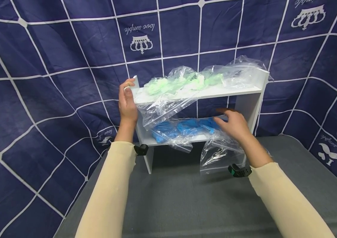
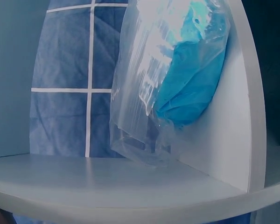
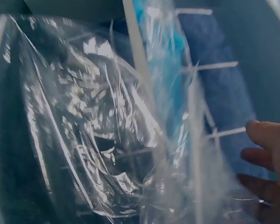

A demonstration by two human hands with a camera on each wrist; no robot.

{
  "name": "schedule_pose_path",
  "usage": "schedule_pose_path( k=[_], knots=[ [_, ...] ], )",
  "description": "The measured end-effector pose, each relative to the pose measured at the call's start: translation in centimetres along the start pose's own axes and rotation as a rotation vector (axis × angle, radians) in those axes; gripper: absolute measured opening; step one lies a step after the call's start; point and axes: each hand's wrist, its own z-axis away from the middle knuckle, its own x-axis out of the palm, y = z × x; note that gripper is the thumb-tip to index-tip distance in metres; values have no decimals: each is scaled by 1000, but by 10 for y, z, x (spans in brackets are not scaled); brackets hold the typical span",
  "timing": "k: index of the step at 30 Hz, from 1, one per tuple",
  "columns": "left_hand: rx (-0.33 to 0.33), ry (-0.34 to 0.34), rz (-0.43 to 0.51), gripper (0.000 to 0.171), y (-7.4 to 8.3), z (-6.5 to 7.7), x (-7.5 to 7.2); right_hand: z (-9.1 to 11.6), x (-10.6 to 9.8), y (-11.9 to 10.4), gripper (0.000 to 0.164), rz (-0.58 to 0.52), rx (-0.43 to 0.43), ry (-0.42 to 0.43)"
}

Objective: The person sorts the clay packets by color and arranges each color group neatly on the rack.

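Observation:
A white two-tier shelf [image 1: 231, 93] stands against the blue cloth. My left hand [image 1: 128, 107] holds its left side panel near the top, thumb in front and fingers toward the far side. On the lower board lie soft blue bundles [image 1: 165, 130] in clear plastic bags; one blue bundle [image 2: 191, 84] shows close up in the left wrist view. My right hand [image 1: 236, 124] reaches in over the right end of that board, fingers spread and apart, nothing visibly gripped. Below it a clear zip bag [image 1: 219, 155] hangs over the front edge, crumpled in the right wrist view.
Pale green bundles [image 1: 159, 86] in clear bags lie along the upper board, one bag flap [image 1: 168, 110] drooping over its front. Another clear bag [image 1: 243, 74] covers the upper right end. A dark grey surface [image 1: 180, 201] spreads under the shelf, with white-lined blue cloth [image 1: 97, 43] behind.

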Motion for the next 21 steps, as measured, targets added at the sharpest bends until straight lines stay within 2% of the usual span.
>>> schedule_pose_path(
  k=[3, 5, 7, 10, 13, 15, 18, 21],
  knots=[
    [16, -5, -2, 60, -15, -2, -2, 19, -3, -5, 46, -41, -102, 126],
    [6, -12, -5, 61, -25, -2, -5, 33, -5, -6, 42, -61, -163, 215],
    [-21, -36, -11, 54, -29, -1, -9, 46, -9, -5, 40, -75, -213, 300],
    [-102, -111, -72, 39, -24, 2, -18, 67, -18, 3, 44, -72, -250, 385],
    [-204, -221, -221, 45, -12, 10, -27, 86, -28, 19, 54, -56, -227, 376],
    [-236, -290, -342, 53, -3, 19, -34, 96, -33, 33, 64, -46, -195, 336],
    [-247, -360, -476, 61, 6, 42, -49, 106, -36, 56, 79, -35, -145, 274],
    [-254, -435, -556, 65, 9, 73, -66, 115, -35, 78, 88, -65, -114, 231]
  ],
)
